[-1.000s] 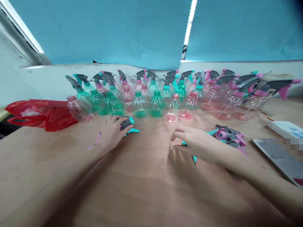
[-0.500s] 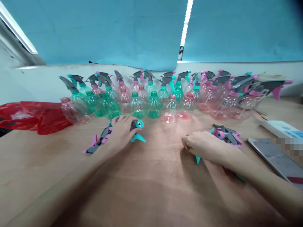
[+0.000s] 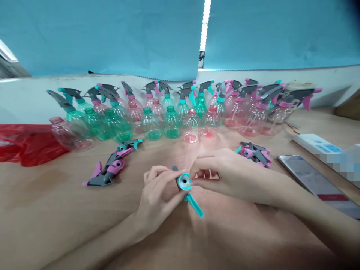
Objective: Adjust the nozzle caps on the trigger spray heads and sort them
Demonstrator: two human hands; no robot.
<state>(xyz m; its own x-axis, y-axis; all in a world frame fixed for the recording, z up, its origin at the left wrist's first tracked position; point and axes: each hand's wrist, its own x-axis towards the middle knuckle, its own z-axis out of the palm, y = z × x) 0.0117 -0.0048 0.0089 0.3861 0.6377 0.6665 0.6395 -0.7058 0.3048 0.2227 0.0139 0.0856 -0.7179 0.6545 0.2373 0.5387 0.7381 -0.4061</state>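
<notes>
My left hand (image 3: pixel 159 197) is closed round a grey trigger spray head with a turquoise collar (image 3: pixel 180 186), low over the middle of the table. The collar's opening faces me, and its turquoise trigger (image 3: pixel 196 206) points down to the right. Thumb and fingertips of my right hand (image 3: pixel 216 170) pinch at the collar's right edge; whether something small is also between them is hidden. Left of my hands lie several loose spray heads (image 3: pixel 108 170), grey with pink and turquoise parts. Behind my right wrist is another small heap of spray heads (image 3: pixel 255 153).
Rows of clear green and pink bottles (image 3: pixel 172 123) stand along the back, many topped with spray heads, the front ones uncapped. One pink bottle (image 3: pixel 70 135) leans beside a red plastic bag (image 3: pixel 42 146). At right lie a phone (image 3: pixel 303 176) and a white box (image 3: pixel 317 144).
My hands were apart, each over spray heads on its own side. Both have come together in the middle on one spray head. The view has shifted slightly to the right.
</notes>
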